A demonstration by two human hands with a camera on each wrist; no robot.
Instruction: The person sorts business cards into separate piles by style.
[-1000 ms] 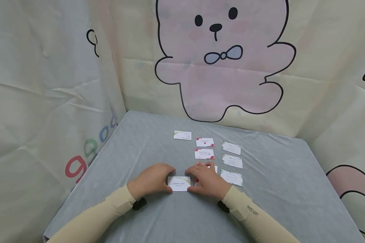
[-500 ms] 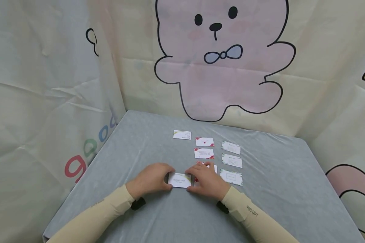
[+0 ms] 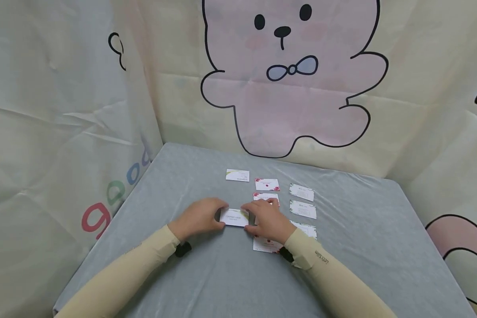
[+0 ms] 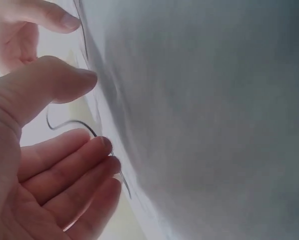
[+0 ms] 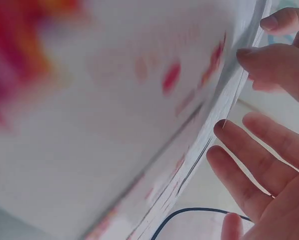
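A white business card [image 3: 234, 217] with a yellow-green corner swoosh and printed lettering lies between my two hands at the middle of the table. My left hand [image 3: 200, 215] holds its left end between thumb and index finger. The right hand [image 3: 269, 219] holds the opposite end in the same way, its palm and wrist over part of the red-flowered cards. In the left wrist view, the left thumb and fingers [image 4: 72, 182] are seen from the side. The right wrist view shows a blurred red-flowered card [image 5: 134, 95] close below the right hand.
A similar swoosh card [image 3: 237, 175] lies farther back. Red-flowered cards [image 3: 267, 184] form a column right of it, partly hidden by the right hand. Green-leaf cards [image 3: 303, 209] make another column farther right. A grey cloth [image 3: 206, 274] covers the table; printed curtains [image 3: 302, 110] stand around it.
Both hands have moved the swoosh card away from me, toward the back of the table. A red-flowered card near the right wrist has come into fuller view.
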